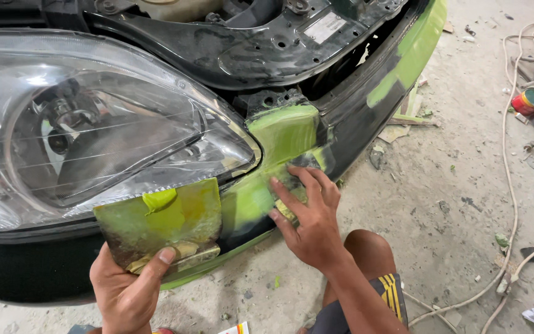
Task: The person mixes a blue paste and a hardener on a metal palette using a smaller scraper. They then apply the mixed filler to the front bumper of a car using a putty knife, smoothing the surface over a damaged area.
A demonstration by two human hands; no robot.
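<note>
Left hand (125, 291) gripped putty-smeared board (162, 222), thumb clamped on edge | right hand (307, 216) fingers pinched spreader (288, 185) against bumper (341, 117) | green filler (282, 133) beside headlight (94, 124) partly spread; black patches remained.

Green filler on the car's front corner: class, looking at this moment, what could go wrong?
1. The right hand spreads filler right beside the headlight; it could smear onto the lens.
2. The blob of filler on the board, held tilted by the left hand, might slide off onto the floor.
</note>
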